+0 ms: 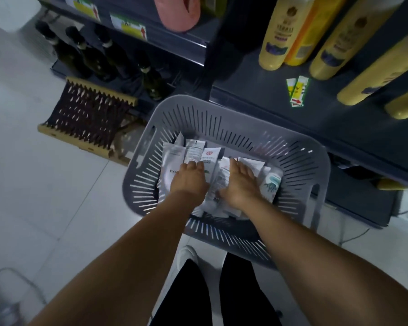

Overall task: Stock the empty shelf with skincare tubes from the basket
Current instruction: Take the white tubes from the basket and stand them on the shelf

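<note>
Both hands are down inside the grey slotted basket (226, 118), which stands on the pale tiled floor (45, 196) against the foot of the dark shelf unit (280, 90). The left hand (190, 178) lies palm-down on the heap of white skincare tubes (193, 149), its fingers curled over the tubes at the left side of the pile; whether its grip has closed on any one tube cannot be told from this view. The right hand (239, 182) lies just beside it, palm-down, fingers spread flat across the tubes at the centre and right; its grip is open and holds nothing that can be seen. A tube with a teal pattern (272, 183) lies just to the right of the right hand, against the basket wall. More tubes stand on end just beyond the left fingertips. Well beyond both hands, yellow bottles (280, 31) lie on the shelf board, with a small label strip (297, 90) near them. To the far left of the left hand, dark glass bottles (92, 55) stand on a lower shelf, with a woven stool (87, 116) in front of them
</note>
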The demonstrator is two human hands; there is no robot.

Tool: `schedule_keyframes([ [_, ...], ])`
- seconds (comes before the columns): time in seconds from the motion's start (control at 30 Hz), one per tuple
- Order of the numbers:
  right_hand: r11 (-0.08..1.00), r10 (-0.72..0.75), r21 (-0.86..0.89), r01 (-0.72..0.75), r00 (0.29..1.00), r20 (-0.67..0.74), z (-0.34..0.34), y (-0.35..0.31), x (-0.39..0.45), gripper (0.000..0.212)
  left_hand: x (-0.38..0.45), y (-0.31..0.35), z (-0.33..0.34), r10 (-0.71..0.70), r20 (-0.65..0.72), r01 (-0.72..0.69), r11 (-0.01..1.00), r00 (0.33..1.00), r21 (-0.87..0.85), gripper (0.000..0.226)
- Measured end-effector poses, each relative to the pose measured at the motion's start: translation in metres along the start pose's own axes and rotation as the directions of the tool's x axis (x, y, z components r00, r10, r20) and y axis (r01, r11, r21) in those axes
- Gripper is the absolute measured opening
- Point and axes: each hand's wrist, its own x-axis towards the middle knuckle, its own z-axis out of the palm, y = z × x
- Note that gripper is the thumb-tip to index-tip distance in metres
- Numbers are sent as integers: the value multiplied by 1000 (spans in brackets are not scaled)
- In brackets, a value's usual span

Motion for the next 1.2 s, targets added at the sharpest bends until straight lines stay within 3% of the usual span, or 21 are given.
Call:
schedule_keyframes([
  [0.13, 998, 22, -68, -19, 999, 45, 7, 8, 21, 107, 12, 9, 17, -49, 9, 49, 998, 999, -46, 42],
  [0.27, 992, 50, -122, -39, 995, 88, 8, 14, 33, 114, 15, 14, 26, -75, -4, 74, 996, 997, -53, 37],
  [0.4, 993, 20, -112, -23, 1000, -24, 7, 13, 39, 108, 15, 18, 25, -107, 21, 108, 990, 994, -90, 34],
  [0.57, 974, 61, 223, -44, 996, -68, -3, 16, 36, 55, 16, 18, 25, -125, 25, 127, 988, 992, -89, 38],
  [0.7, 878, 189, 476, -56, 953, -237, -14, 25, 36, 36, 13, 23, 22, -85, 80, 96, 986, 993, -139, 43],
  [0.8, 803, 249, 594, -46, 931, -265, -11, 22, 33, 41, 17, 24, 21, -99, 84, 116, 966, 992, -231, 46],
  [0.9, 728, 284, 680, -88, 941, -182, 5, 10, 25, 72, 19, 24, 26, -144, 91, 166, 934, 985, -318, 53],
  [0.93, 738, 307, 664, -125, 938, -164, 11, 7, 25, 75, 19, 26, 30, -159, 108, 188, 918, 981, -349, 57],
  [1.0, 802, 316, 572, -171, 934, -165, 22, 4, 27, 60, 17, 29, 35, -203, 129, 239, 879, 971, -412, 60],
  [1.07, 888, 274, 425, -174, 943, -186, 23, 1, 26, 38, 19, 31, 36, -214, 110, 240, 879, 971, -411, 53],
  [1.2, 956, 236, 227, -188, 950, -205, 21, -5, 24, 32, 22, 31, 35, -145, 68, 160, 930, 987, -331, 33],
])
